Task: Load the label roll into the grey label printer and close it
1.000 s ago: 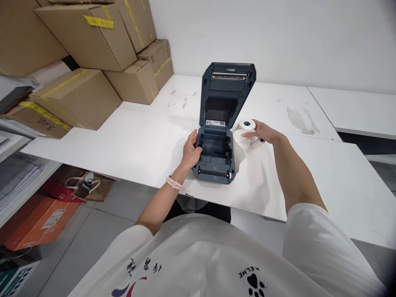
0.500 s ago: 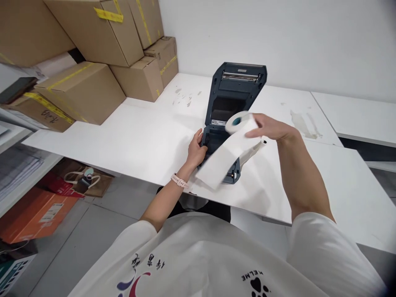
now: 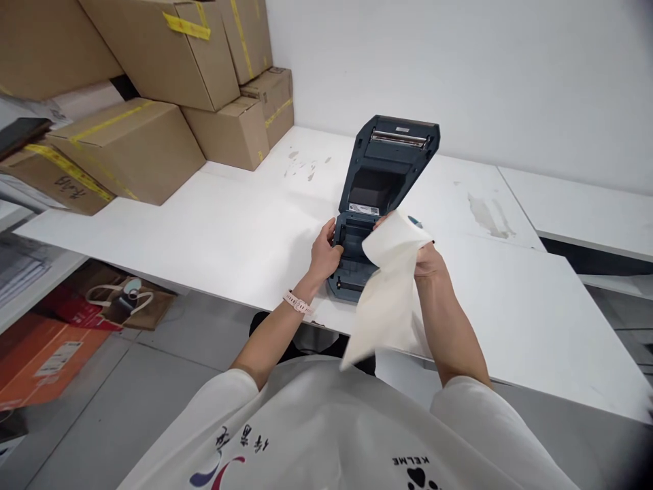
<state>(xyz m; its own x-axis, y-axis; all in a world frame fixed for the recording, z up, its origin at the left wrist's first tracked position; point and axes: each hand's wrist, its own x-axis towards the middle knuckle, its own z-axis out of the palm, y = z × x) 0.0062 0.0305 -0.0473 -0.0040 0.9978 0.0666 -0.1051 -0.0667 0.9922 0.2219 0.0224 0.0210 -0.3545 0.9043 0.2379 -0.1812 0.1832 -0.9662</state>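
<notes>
A dark blue label printer (image 3: 354, 275) stands on the white table with its lid (image 3: 395, 160) tilted up and back. My left hand (image 3: 325, 252) grips the left side of the printer's base, fingers outside and thumb over the inner edge. At the base's right side, my right hand (image 3: 428, 262) holds a roll of white label paper (image 3: 395, 235). A long loose strip of the paper hangs from the roll toward me, past the table's front edge. The strip covers part of the printer's right side and some of my right fingers. A bit of the roll's blue core shows.
Cardboard boxes (image 3: 130, 146) with yellow tape are stacked at the back left of the table (image 3: 255, 231). A white wall rises behind. On the floor at left lie an orange box (image 3: 51, 361) and a paper bag (image 3: 153, 313). Another tabletop (image 3: 586, 197) adjoins at right.
My right hand has turned over and come lower and nearer with the paper roll. The loose strip now hangs further toward me. My left hand stays on the printer.
</notes>
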